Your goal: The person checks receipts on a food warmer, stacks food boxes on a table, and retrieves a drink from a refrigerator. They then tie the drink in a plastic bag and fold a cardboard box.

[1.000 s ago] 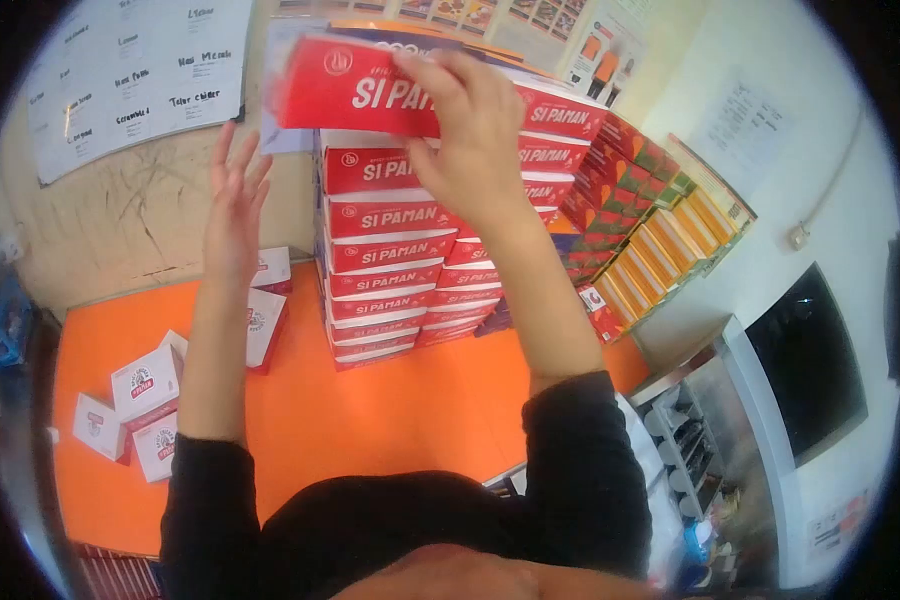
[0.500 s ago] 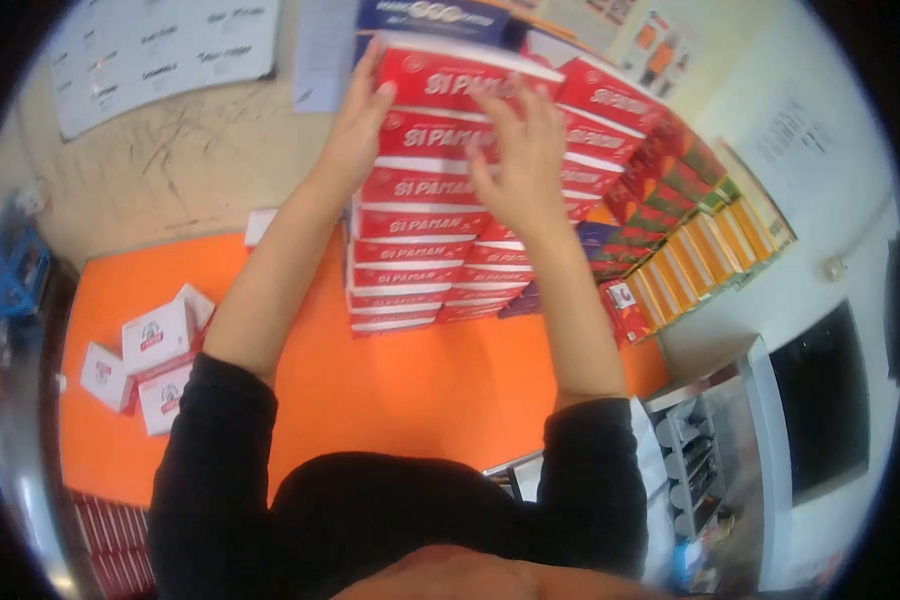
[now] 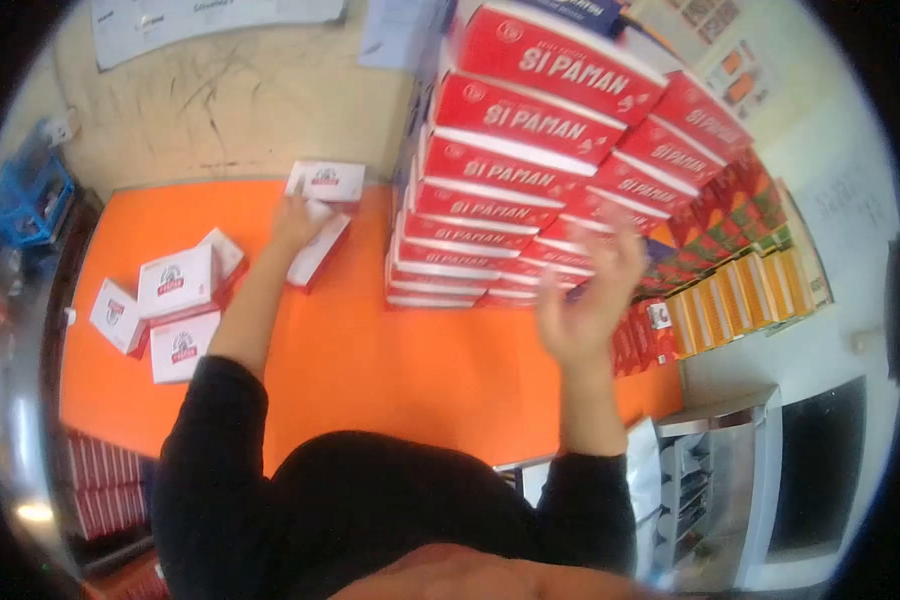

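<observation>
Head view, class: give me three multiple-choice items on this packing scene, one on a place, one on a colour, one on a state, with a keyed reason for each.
1. Where is the left hand?
A. on the small white boxes lying beside the stack
B. on top of the stack
C. on the blue crate

2. What colour is the tabletop?
A. green
B. orange
C. grey

3. How is the right hand?
A. gripping a red box
B. flat on the table
C. open, holding nothing

Answers: 1 A, its fingers reach the white boxes left of the red box stack. 2 B, the bare surface is orange. 3 C, its fingers are spread in the air before the stack.
</observation>
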The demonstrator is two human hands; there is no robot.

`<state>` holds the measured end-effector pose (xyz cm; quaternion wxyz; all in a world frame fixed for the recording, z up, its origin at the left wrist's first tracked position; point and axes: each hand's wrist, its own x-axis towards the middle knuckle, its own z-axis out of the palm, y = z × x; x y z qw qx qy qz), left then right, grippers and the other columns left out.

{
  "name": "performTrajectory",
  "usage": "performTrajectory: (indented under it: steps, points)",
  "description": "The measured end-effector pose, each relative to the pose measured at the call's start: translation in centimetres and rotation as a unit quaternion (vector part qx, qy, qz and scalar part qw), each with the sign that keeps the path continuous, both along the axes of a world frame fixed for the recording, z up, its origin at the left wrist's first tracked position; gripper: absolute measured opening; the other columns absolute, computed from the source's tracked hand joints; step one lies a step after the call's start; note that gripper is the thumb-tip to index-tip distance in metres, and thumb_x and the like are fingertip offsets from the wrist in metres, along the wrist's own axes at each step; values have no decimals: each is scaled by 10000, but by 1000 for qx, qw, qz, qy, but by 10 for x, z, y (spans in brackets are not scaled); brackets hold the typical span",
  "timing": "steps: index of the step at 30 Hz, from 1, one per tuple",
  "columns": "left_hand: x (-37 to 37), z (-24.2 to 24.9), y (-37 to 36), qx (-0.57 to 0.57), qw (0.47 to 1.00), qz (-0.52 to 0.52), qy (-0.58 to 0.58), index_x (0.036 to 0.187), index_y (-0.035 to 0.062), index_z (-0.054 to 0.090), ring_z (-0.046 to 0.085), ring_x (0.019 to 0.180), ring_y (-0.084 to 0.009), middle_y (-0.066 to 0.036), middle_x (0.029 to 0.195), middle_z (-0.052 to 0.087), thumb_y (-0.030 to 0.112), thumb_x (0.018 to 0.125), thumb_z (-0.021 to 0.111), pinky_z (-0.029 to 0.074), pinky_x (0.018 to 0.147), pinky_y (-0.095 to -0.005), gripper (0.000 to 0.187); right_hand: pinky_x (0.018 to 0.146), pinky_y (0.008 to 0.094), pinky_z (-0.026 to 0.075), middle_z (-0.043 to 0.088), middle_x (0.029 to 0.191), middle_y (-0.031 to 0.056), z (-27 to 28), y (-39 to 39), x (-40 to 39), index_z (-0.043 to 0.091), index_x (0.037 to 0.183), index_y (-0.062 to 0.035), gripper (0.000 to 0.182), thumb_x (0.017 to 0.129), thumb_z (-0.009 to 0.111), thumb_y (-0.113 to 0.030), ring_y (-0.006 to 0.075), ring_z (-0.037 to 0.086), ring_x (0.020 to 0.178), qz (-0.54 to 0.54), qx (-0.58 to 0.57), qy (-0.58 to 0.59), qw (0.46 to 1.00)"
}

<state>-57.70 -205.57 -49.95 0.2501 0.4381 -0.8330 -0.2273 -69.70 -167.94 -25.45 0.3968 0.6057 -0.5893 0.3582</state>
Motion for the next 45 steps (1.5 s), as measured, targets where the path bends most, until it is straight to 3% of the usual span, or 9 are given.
performTrajectory:
  steps: [4,12,15,17,21,23,27,38,45]
  points:
    - [47,-38,59,-18,967,18,-254,1474,310,131,294,1283,-445,-249,1436,214,476,519,839,291,1032,-544,1199,1028,490,285,453,1330,148,-44,-2,24,567,1185,-122,443,747,637,-129,345,391,1237,50,127,-66,988]
    - [114,-39,200,121,975,12,-184,1482,172,81,352,1238,-461,-263,1431,209,407,518,848,314,1018,-524,1254,1064,439,295,427,1325,185,-288,-34,80,348,1371,-69,640,829,654,-219,306,368,1279,165,385,-460,783]
    - [143,-48,254,109,979,-21,-169,1464,79,83,470,1161,-407,-222,1380,335,349,602,812,405,952,-502,1160,1069,406,312,327,1410,170,-332,-48,113,127,1447,-41,850,821,690,-160,248,324,1311,183,317,-767,527]
    - [164,-61,269,287,878,-183,337,1454,64,119,502,1145,-359,-188,1344,387,322,719,726,421,953,-491,988,1064,395,316,329,1410,162,-343,-54,114,142,1443,-35,850,809,700,-130,249,313,1319,240,286,-703,605]
    - [195,-55,242,397,851,-24,341,1454,66,133,454,1213,-320,-167,1361,378,344,780,681,404,991,-476,913,1073,413,299,338,1413,175,-272,-56,106,190,1432,-20,834,800,715,-164,264,338,1304,326,304,-774,450]
    - [193,-1,238,500,643,-146,562,1449,75,157,404,1268,-301,-158,1384,366,380,779,692,391,1004,-471,911,1038,419,349,344,1419,156,-228,-61,100,229,1427,-53,763,820,679,-158,259,378,1280,429,353,-736,386]
    - [165,88,227,344,699,-223,586,1467,111,64,337,1319,-273,-105,1446,303,340,753,743,358,1033,-432,1012,1067,416,306,374,1398,208,-119,-72,75,280,1419,-61,718,828,664,-200,344,354,1310,178,362,-251,880]
    - [61,285,227,148,615,-497,594,1469,142,-44,255,1357,-272,-92,1486,200,329,906,550,217,1098,-475,840,893,521,392,514,1147,147,158,-61,122,436,1291,-121,857,551,840,-277,368,524,1029,214,-96,65,970]
    - [46,306,204,54,663,-462,587,1478,95,61,190,1397,-298,-164,1497,219,191,907,481,124,1128,-434,716,908,420,411,569,1056,147,230,-60,50,458,1210,-62,621,671,747,-170,293,540,1024,-68,41,251,965]
